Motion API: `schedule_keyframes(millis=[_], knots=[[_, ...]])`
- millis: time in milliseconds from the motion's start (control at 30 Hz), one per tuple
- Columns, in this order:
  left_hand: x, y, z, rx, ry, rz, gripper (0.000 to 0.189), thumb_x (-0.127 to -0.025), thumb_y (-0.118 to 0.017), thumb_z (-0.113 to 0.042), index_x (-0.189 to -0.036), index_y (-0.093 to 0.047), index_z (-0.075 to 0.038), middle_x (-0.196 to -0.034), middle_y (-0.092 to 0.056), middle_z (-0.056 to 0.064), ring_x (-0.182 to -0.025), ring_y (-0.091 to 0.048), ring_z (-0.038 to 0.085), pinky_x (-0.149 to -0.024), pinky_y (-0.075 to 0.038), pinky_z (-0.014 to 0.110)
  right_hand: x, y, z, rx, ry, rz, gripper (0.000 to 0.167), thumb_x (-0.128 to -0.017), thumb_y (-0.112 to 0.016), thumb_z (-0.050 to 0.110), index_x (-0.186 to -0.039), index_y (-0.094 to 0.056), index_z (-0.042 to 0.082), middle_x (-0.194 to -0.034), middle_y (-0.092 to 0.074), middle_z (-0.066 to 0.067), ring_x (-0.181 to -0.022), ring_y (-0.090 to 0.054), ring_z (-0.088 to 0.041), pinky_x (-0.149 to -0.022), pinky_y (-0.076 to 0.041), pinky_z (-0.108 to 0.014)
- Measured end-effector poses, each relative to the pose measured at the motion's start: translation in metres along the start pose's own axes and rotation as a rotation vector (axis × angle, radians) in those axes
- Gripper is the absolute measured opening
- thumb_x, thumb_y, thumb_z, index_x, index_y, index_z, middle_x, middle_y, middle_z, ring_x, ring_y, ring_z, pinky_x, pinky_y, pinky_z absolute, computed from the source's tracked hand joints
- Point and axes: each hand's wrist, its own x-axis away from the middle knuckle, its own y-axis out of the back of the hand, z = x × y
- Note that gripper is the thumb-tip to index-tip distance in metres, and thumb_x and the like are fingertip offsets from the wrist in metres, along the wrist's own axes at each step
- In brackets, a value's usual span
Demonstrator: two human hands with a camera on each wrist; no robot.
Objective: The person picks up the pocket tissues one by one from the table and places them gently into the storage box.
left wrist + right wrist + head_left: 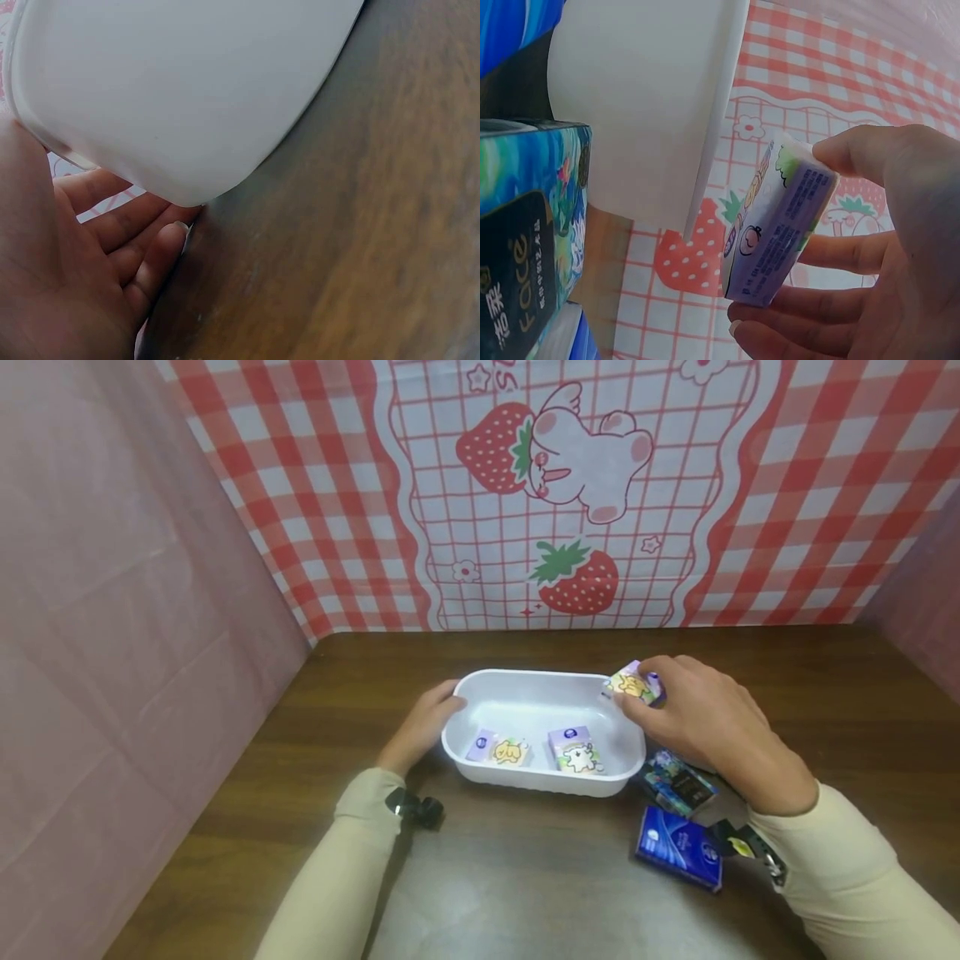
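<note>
My right hand (697, 706) pinches a small purple-and-white tissue pack (780, 225) with a cartoon print, between thumb and fingers. It is above the right end of a white plastic tub (536, 781). At the tub's left end my left hand (423, 727) grips the rim; in the left wrist view the thumb lies at the rim and the fingers (127, 217) curl under its outer side. Inside the tub lie two similar packs: one with a yellow cartoon (501, 750) at left, one with a white cartoon (576, 750) at right.
Right of the tub, below my right wrist, lie a teal-and-black floral tissue pack (678, 783) and a blue tissue pack (678, 850). Another white-and-blue item (566, 337) is partly seen. A checked strawberry cloth (577, 581) hangs behind the wooden table (360, 677).
</note>
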Motion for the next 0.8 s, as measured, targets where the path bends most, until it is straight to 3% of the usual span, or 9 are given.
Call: schedule_keyframes(millis=[400, 800], knots=[[-0.0015, -0.0061, -0.0035, 0.004, -0.008, 0.007, 0.041, -0.102, -0.051, -0.019, -0.140, -0.056, -0.005, -0.127, -0.063, 0.015, -0.108, -0.064, 0.028, -0.094, -0.053, 0.042, 0.0060, -0.0004, -0.0015, 0.003, 0.047, 0.014, 0.074, -0.090, -0.057, 0.066, -0.135, -0.058, 0.006, -0.125, -0.060, -0.022, -0.108, -0.060, -0.040, -0.079, -0.054, -0.062], [0.0028, -0.0031, -0.0049, -0.013, 0.002, -0.009, 0.041, -0.102, -0.051, -0.020, -0.140, -0.056, -0.005, -0.127, -0.063, 0.016, -0.107, -0.064, 0.029, -0.092, -0.054, 0.041, 0.0044, -0.0072, 0.0061, 0.005, 0.043, 0.036, 0.073, -0.091, -0.058, 0.064, -0.137, -0.057, 0.007, -0.127, -0.059, -0.021, -0.111, -0.058, -0.041, -0.083, -0.053, -0.063]])
